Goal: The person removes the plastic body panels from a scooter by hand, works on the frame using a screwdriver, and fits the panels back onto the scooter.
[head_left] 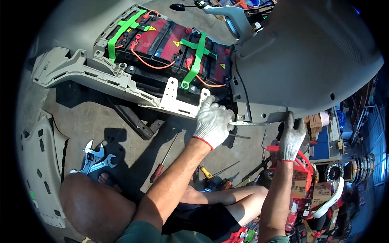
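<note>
My left hand [214, 123], in a pale knit glove with a red cuff, has its fingers closed round the beige plastic side trim [178, 106] beside an upright tab. To the right, my right hand [292, 139], gloved with dark fingertips, reaches up to the lower edge of the large grey body panel [300, 73]; one finger lies against that edge and the others curl below it. Behind the trim sits a row of red-and-black batteries [170, 42]. Green straps [197, 58] cross over them, and orange cables [152, 65] link their terminals.
Two adjustable wrenches [95, 156], a red-handled screwdriver [158, 172] and a yellow-handled screwdriver [206, 172] lie on the concrete floor. A detached beige panel [36, 170] is at the left. A red frame [306, 162] and cardboard boxes [322, 192] stand at the right. A mirror [177, 7] juts out above.
</note>
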Demonstrator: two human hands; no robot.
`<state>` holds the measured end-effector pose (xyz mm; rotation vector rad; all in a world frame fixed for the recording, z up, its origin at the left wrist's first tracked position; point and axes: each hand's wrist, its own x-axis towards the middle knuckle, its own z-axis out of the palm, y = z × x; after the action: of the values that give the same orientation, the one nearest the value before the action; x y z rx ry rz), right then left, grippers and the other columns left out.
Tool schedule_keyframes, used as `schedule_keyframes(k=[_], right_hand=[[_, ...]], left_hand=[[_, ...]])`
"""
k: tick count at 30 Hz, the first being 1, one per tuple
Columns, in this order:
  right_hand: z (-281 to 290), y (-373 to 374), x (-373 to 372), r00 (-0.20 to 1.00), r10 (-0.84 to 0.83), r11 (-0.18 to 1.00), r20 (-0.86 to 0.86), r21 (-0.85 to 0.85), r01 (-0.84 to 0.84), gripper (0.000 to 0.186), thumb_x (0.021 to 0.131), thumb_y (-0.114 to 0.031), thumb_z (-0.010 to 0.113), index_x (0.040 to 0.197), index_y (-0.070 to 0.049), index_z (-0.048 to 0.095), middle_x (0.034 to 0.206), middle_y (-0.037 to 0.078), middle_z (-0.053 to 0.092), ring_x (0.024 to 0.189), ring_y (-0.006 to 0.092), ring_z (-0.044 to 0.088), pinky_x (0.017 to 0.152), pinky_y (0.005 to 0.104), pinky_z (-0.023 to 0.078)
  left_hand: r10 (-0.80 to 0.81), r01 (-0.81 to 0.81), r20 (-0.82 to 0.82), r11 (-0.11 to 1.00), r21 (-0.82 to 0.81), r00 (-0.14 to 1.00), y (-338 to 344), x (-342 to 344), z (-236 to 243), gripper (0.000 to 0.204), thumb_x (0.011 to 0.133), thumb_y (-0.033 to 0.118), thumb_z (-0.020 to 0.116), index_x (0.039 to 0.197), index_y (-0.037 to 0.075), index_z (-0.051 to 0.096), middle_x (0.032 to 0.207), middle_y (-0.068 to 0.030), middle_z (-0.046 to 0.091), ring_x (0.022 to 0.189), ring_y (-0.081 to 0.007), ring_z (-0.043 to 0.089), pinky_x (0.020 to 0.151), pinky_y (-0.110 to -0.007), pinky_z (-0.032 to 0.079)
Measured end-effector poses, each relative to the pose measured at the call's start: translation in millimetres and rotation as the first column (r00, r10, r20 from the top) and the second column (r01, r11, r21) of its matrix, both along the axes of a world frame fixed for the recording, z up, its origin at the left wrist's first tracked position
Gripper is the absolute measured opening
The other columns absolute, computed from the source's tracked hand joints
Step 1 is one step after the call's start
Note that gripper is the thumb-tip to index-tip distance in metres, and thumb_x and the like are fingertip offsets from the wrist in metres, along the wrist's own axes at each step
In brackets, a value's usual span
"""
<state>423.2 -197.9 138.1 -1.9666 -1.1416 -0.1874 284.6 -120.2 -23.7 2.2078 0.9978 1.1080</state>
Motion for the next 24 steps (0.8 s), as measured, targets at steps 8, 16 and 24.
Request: schedule_keyframes(k=[8, 16, 24], right_hand=[[-28, 5, -1, 0.981, 0.069, 0.997, -0.183, 0.045, -0.062, 0.019, 0.097, -0.019, 0.063, 0.092, -0.001, 0.060, 0.066, 0.001, 0.056, 0.049, 0.0052, 0.044, 0.043, 0.0222, 0.035], [-44, 3, -2, 0.999, 0.035, 0.998, 0.008, 0.042, -0.035, 0.018, 0.096, -0.012, 0.063, 0.100, 0.005, 0.060, 0.081, 0.006, 0.061, 0.068, 0.0108, 0.051, 0.062, 0.0266, 0.045], [-51, 3, 18, 0.998, 0.010, 0.998, -0.057, 0.059, -0.006, 0.020, 0.096, -0.008, 0.061, 0.107, 0.008, 0.059, 0.092, 0.010, 0.064, 0.080, 0.0156, 0.055, 0.074, 0.0310, 0.048]], left_hand=[[0.000, 0.000, 0.067, 1.000, -0.010, 0.998, 1, 1, 0, 0.014, 0.073, 0.026, 0.077, 0.083, 0.016, 0.074, 0.076, -0.0047, 0.067, 0.085, -0.0213, 0.064, 0.109, -0.041, 0.035], [0.026, -0.024, 0.041, 0.999, -0.034, 0.999, 3, 2, 0, 0.017, 0.072, 0.025, 0.078, 0.084, 0.014, 0.073, 0.074, -0.0056, 0.067, 0.086, -0.0216, 0.064, 0.107, -0.040, 0.037], [-0.006, 0.011, 0.083, 0.998, -0.059, 0.997, 3, 4, 1, 0.013, 0.071, 0.020, 0.076, 0.082, 0.013, 0.073, 0.073, -0.0055, 0.066, 0.082, -0.0219, 0.064, 0.103, -0.040, 0.038]])
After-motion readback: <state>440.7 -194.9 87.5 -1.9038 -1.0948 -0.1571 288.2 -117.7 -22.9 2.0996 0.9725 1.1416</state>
